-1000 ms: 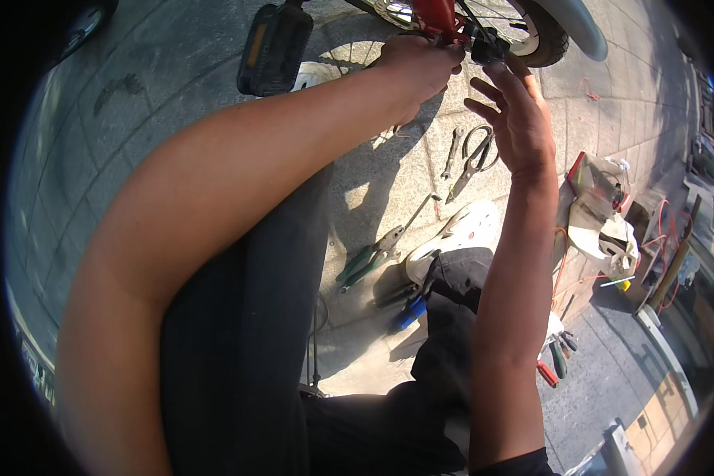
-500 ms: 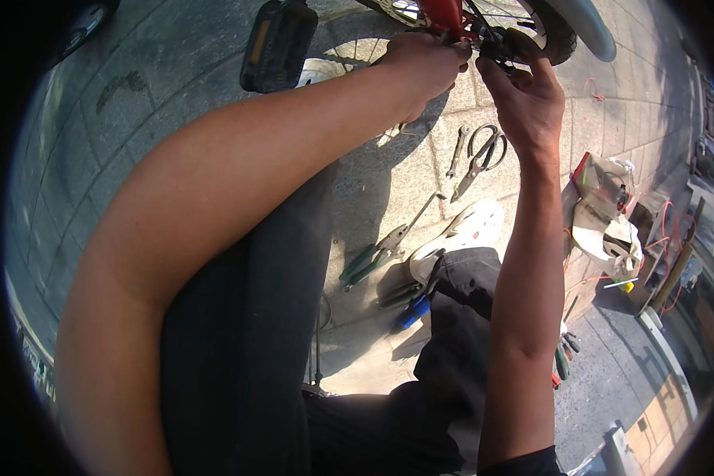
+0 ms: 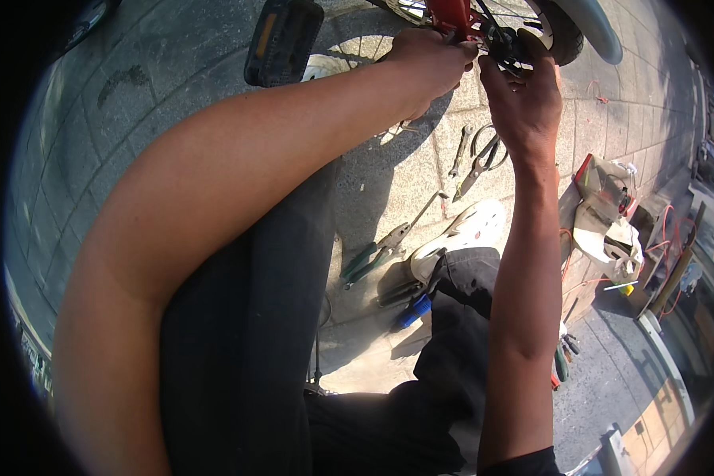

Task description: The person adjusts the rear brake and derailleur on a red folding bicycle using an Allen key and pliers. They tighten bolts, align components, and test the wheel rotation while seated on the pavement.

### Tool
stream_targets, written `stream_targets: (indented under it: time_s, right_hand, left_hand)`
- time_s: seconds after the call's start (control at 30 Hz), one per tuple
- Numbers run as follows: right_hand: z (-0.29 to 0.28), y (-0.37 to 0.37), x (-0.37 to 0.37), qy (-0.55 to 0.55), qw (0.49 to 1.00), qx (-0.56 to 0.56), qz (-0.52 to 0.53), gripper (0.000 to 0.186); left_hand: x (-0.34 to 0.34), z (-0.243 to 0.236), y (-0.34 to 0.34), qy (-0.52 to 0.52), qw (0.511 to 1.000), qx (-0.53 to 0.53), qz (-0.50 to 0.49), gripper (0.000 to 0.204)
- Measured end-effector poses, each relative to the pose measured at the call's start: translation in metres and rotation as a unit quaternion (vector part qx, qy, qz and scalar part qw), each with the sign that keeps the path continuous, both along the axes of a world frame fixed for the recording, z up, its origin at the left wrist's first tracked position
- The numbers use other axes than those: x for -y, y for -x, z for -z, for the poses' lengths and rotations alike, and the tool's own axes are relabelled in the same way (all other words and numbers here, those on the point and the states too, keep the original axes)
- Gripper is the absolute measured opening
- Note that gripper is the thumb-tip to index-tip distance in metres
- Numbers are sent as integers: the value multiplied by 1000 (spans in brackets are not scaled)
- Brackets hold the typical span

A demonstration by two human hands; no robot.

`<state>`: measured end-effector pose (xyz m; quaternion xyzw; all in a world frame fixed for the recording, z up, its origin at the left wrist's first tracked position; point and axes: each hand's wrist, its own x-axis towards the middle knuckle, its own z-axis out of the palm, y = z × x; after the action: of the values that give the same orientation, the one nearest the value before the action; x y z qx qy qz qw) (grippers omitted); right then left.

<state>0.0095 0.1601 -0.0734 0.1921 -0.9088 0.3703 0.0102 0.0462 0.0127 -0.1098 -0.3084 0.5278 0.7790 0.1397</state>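
At the top, both hands work at the axle end of a bicycle's red frame (image 3: 450, 14). My left hand (image 3: 430, 57) is closed, fingers pinched beside the frame's lower end; what they grip is too small and hidden to make out. Just right of it, my right hand (image 3: 529, 103) curls its thumb and fingers round a black bicycle part (image 3: 506, 46) next to the wheel hub. Behind them is the wheel with its black tyre (image 3: 565, 36), beneath a grey mudguard (image 3: 596, 30). A black pedal (image 3: 285, 44) with an orange reflector hangs left of my left forearm.
On the paving below my hands lie a wrench (image 3: 460, 151), black-handled scissors (image 3: 484, 163), green-handled pliers (image 3: 377, 252) and a blue-handled tool (image 3: 414, 312). My white shoe (image 3: 464, 234) stands beside them. At right are a pale bag (image 3: 611, 238) and tangled red cord (image 3: 668, 230).
The view has shifted slightly. My right fingers have moved a little around the black part, which shows more now. My left hand stays closed at the frame.
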Motion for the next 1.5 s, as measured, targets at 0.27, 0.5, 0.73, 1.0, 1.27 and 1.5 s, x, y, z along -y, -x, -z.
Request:
stream_targets:
  time_s: [0.27, 0.5, 0.73, 1.0, 1.27, 1.5]
  right_hand:
    - [8, 0, 4, -2, 999, -37, 4, 62]
    - [16, -1, 6, 30, 999, -15, 32, 61]
    - [20, 0, 7, 64, 997, -45, 25, 58]
    - [24, -12, 15, 69, 995, -67, 23, 62]
    - [20, -10, 10, 36, 998, -59, 12, 63]
    - [22, -4, 11, 126, 992, -5, 10, 57]
  left_hand:
    - [2, -1, 1, -11, 1000, -19, -13, 23]
    - [3, 5, 2, 0, 1000, -19, 1, 31]
    - [4, 0, -1, 10, 999, -27, 16, 30]
    - [8, 0, 0, 2, 999, -39, 21, 20]
    - [6, 5, -1, 2, 999, -35, 14, 31]
    - [7, 7, 1, 5, 999, -40, 16, 30]
